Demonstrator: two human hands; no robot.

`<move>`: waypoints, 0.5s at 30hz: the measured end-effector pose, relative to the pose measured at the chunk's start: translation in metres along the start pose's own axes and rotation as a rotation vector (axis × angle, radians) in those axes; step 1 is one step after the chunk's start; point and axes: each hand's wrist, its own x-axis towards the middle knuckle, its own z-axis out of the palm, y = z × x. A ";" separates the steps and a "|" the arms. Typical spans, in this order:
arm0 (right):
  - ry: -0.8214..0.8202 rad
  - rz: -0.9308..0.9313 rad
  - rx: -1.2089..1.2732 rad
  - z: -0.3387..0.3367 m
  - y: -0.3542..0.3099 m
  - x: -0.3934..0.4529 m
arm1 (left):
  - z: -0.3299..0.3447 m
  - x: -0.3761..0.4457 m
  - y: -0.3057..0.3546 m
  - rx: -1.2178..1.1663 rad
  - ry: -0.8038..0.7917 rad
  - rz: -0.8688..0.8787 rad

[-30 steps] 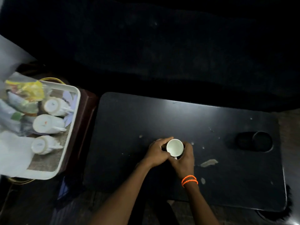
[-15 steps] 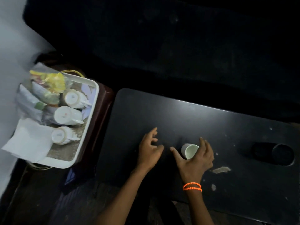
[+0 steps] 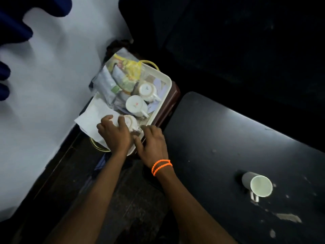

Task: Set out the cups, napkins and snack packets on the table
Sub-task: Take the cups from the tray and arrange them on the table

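One cup (image 3: 257, 185) on black table (image 3: 219, 131)

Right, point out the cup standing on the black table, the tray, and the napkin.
cup on the table (image 3: 260, 185): head view, inside of its open mouth.
tray (image 3: 167, 78): head view, its white far corner rim.
napkin (image 3: 91, 118): head view, bare white sheet left of the hands.
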 end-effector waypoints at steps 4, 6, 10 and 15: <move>-0.026 0.032 -0.070 0.022 -0.014 0.017 | -0.003 0.033 -0.005 -0.001 -0.229 -0.191; -0.046 0.071 -0.040 0.028 -0.016 0.019 | -0.006 0.036 -0.005 -0.082 -0.269 -0.267; -0.020 0.084 0.147 0.024 -0.014 0.011 | -0.020 0.026 -0.005 -0.403 -0.256 -0.430; 0.219 0.238 0.665 0.003 -0.019 -0.009 | -0.030 -0.016 -0.011 -0.683 -0.388 -0.405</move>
